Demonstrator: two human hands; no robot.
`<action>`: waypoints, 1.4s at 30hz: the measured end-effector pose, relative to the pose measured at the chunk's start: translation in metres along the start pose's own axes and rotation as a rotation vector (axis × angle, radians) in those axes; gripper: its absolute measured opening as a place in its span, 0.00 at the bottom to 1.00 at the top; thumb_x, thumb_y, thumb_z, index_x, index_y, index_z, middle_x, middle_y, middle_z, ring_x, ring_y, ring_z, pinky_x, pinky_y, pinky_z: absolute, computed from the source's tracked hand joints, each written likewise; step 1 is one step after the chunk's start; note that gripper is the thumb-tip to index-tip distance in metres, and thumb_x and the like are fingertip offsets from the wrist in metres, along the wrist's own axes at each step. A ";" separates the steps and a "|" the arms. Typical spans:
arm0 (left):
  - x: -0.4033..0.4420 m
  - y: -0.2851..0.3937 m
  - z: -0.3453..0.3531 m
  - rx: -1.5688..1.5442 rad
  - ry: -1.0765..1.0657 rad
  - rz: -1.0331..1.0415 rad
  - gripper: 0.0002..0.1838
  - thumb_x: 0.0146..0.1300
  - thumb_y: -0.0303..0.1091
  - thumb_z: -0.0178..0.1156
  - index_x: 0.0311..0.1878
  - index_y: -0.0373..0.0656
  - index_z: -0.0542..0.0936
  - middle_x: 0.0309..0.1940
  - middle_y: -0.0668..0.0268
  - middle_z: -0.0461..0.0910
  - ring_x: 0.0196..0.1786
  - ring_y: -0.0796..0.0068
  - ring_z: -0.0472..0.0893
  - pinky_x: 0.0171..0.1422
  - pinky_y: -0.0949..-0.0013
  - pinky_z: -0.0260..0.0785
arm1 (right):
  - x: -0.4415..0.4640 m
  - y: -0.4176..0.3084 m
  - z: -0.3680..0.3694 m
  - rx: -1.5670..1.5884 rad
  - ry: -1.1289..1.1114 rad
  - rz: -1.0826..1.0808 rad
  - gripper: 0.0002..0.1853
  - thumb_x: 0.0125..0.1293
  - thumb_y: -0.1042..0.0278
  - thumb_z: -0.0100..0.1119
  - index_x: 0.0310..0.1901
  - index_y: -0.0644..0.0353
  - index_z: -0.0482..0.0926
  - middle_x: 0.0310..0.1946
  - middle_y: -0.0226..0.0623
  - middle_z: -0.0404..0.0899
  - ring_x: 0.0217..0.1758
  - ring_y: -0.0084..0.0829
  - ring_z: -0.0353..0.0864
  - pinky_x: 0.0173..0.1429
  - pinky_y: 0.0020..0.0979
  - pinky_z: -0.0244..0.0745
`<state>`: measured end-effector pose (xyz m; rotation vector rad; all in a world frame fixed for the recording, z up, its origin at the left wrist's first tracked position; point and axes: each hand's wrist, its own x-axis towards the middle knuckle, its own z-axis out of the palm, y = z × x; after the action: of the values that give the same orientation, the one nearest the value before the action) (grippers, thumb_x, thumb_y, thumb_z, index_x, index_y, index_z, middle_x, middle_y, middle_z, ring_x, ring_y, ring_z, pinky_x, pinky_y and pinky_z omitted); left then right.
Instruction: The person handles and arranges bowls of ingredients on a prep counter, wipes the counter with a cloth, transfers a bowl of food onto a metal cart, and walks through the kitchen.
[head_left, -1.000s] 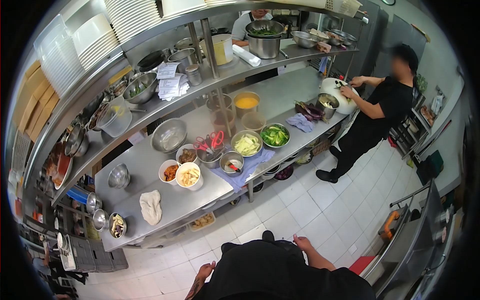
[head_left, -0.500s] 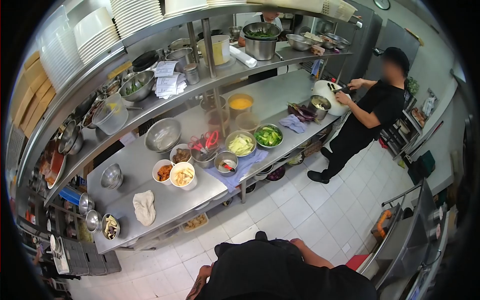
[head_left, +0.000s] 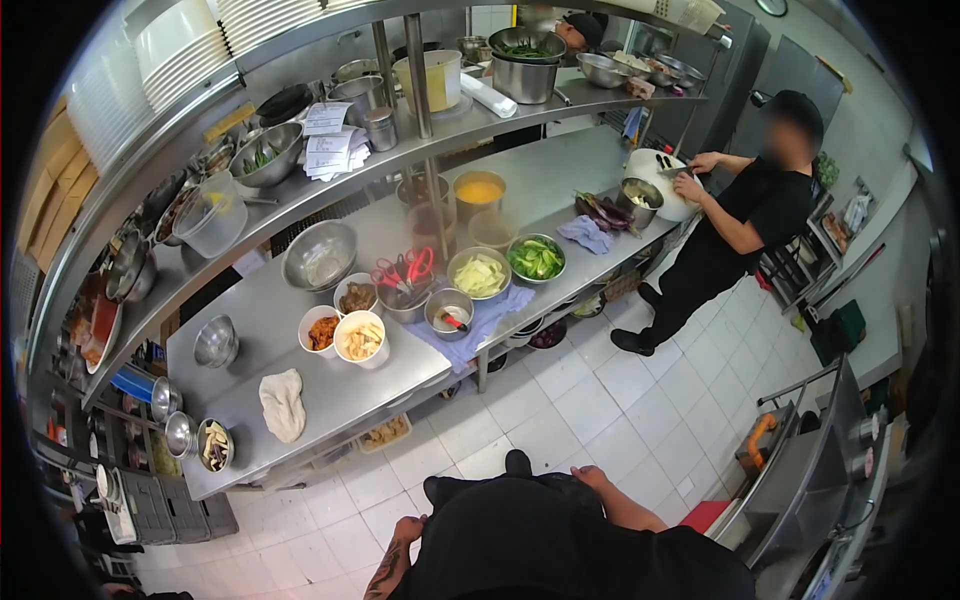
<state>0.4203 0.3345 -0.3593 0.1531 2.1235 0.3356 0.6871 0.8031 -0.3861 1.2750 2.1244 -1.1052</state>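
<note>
My left hand (head_left: 408, 528) hangs beside my dark clothing, with nothing visible in it. Low by my other hip is my right hand (head_left: 588, 477), also with no object showing. Both hands are small in view and their fingers are mostly hidden. Neither touches the steel table (head_left: 350, 398) in front of me. Closest on its near side are a white cloth (head_left: 283, 405), a white tub of pale yellow pieces (head_left: 361, 338), a tub of orange-red food (head_left: 322, 332) and a steel pot with a red-handled utensil (head_left: 449, 313).
A co-worker (head_left: 760, 200) in black cuts at a round white board (head_left: 660, 180) by the table's far end. Another person (head_left: 580, 33) is behind the overhead shelf (head_left: 400, 155). White floor tiles (head_left: 560, 395) lie between me and the table; steel equipment (head_left: 820, 490) stands at right.
My view has shifted slightly. Both my hands show a little more beside my body. The person behind the shelf has bent and moved right; the co-worker keeps cutting.
</note>
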 end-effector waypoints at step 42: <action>-0.006 -0.024 0.006 -0.091 0.079 0.005 0.33 0.64 0.62 0.50 0.34 0.36 0.85 0.34 0.44 0.82 0.45 0.43 0.81 0.53 0.53 0.72 | 0.051 -0.007 0.022 0.602 -0.371 -0.098 0.13 0.62 0.64 0.68 0.37 0.68 0.82 0.29 0.34 0.84 0.31 0.23 0.80 0.37 0.28 0.76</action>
<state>0.4294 0.3113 -0.3650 0.0939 2.1815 0.4474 0.6550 0.8105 -0.4315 1.0823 1.6443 -1.9516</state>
